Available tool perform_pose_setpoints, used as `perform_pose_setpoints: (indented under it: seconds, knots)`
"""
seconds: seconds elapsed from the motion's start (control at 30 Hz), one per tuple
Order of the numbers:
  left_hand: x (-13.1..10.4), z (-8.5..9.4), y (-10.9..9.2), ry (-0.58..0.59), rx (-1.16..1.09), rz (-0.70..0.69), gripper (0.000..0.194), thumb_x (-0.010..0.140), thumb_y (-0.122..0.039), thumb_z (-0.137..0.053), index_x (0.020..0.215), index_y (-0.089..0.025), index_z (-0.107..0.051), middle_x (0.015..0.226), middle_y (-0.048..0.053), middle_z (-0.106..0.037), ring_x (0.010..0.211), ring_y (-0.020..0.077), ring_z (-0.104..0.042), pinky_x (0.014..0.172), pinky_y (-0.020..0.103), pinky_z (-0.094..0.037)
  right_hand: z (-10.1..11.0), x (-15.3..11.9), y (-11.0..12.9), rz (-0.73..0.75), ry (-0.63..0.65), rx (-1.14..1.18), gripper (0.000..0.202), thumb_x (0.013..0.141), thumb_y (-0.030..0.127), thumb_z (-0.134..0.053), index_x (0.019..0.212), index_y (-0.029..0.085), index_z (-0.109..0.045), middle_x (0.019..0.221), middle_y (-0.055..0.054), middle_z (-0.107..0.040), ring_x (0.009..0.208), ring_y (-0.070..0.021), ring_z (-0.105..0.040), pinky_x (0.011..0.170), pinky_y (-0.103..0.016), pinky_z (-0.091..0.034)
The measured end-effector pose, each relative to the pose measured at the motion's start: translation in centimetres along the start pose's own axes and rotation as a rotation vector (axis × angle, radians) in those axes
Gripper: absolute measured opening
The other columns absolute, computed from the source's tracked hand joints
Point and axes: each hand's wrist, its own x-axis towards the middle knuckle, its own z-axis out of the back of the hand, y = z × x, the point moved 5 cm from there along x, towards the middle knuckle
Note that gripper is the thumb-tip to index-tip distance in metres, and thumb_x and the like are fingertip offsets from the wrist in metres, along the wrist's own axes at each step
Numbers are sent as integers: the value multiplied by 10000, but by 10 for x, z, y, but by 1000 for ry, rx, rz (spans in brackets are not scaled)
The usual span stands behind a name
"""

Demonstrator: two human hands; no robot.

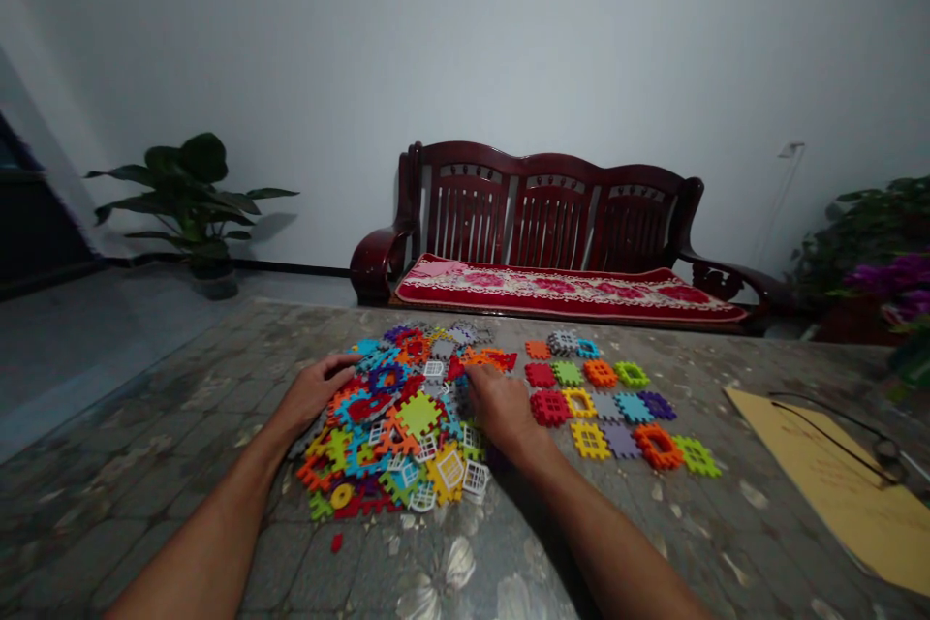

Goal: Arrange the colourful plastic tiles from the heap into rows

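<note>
A heap of colourful plastic interlocking building pieces [419,415] lies on the table before me, with white window-frame pieces [450,471] mixed in. My left hand [314,393] rests against the heap's left side, its fingers stretched and apart, near blue and orange pieces. At the right side of the heap, my right hand [505,410] has its fingers bent together beside orange and red pieces [490,360]. Whatever is between those fingertips is hidden. To the right of this hand, square pieces lie in rows, among them a red window block [550,408] and a yellow one [590,441].
The table [349,572] has a patterned grey cover. A small red piece [337,542] lies in front of the heap. Glasses [850,441] rest on a yellow paper [821,484] at the right. Beyond stands a wooden bench [552,213]; a potted plant [196,199] is at left.
</note>
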Motion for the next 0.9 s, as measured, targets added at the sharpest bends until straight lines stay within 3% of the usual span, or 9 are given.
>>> perform_pose_setpoints:
  seconds: [0.17,0.3,0.4,0.47,0.57,0.67,0.9]
  knots:
    - [1,0,1,-4,-4,-14,485,610,-574,-741,922,-214,-833,1059,99,-844,995,327,-767,927,404,-586,3,0,-25,-111,-205,351,446,995,198,-486,1415,240,-632,1203,-102,-772,1090,-240,-728,946,-349,-556]
    - [2,-1,4,3,-10,-17,511,617,-575,-729,953,-203,-829,1082,107,-840,1000,328,-768,941,418,-584,-6,-13,-36,-168,-153,549,434,946,177,-490,1318,214,-711,1129,-74,-797,1015,-224,-750,915,-339,-574]
    - [3,-2,6,6,-14,-14,528,618,-583,-714,960,-198,-827,1096,111,-837,1010,331,-766,944,425,-586,-5,-27,-37,-110,-63,477,355,945,205,-499,1148,225,-789,1050,-67,-815,980,-234,-761,887,-330,-569]
    - [3,-2,6,8,-14,-11,541,613,-583,-708,965,-191,-827,1107,117,-835,1012,334,-766,952,429,-582,1,-35,-40,-96,-76,378,339,943,209,-513,1123,237,-799,1068,-73,-815,1020,-252,-756,915,-346,-558]
    - [3,-1,4,3,-11,-9,523,605,-573,-720,948,-194,-828,1105,116,-837,1018,335,-765,964,421,-574,6,-37,-44,-48,-92,348,426,874,108,-532,1201,239,-771,1167,-71,-795,1102,-246,-731,980,-357,-539]
    - [1,-1,1,-4,-9,-10,487,614,-573,-737,928,-213,-831,1075,98,-846,1008,329,-767,943,409,-581,3,-33,-41,106,-37,448,609,757,-8,-509,1269,231,-736,1278,-60,-757,1211,-222,-681,1088,-384,-493]
    - [0,-1,0,0,-6,-12,484,623,-575,-740,937,-221,-840,1029,79,-856,970,325,-780,896,402,-599,-10,-32,-34,322,74,494,851,640,-57,-487,1440,201,-621,1443,-96,-648,1390,-248,-537,1215,-456,-373]
